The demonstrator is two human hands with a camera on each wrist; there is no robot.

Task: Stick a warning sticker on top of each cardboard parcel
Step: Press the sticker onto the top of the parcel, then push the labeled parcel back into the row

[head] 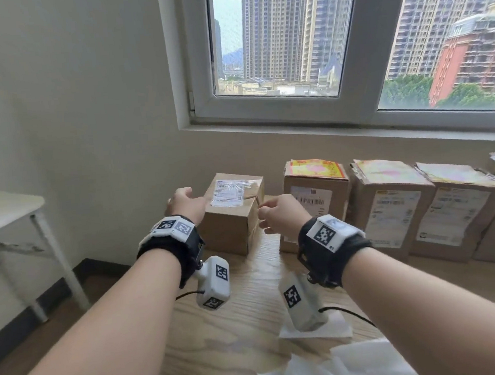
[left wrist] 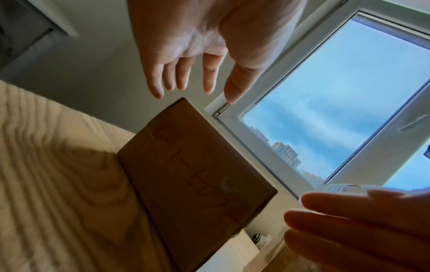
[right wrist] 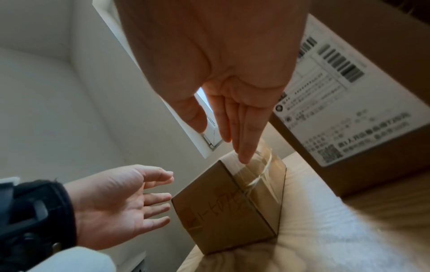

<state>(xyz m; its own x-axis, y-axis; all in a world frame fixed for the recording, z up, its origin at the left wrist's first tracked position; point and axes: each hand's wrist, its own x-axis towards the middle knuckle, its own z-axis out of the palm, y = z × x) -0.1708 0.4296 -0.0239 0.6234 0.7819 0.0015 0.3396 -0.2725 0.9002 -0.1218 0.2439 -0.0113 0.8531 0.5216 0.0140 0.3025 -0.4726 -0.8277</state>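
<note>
A small cardboard parcel stands at the left end of a row on the wooden table. It has a white shipping label and clear tape on top. My left hand hovers just left of it with straight, spread fingers and holds nothing. My right hand hovers at its right side, its fingers straight and together over the taped edge, also holding nothing. The parcel shows red handwriting on its near face. Neither hand plainly touches it.
Three taller parcels to the right carry yellow-pink stickers on top; a further one is cut off by the right edge. White paper sheets lie at the table's front. A white side table stands left; wall and window behind.
</note>
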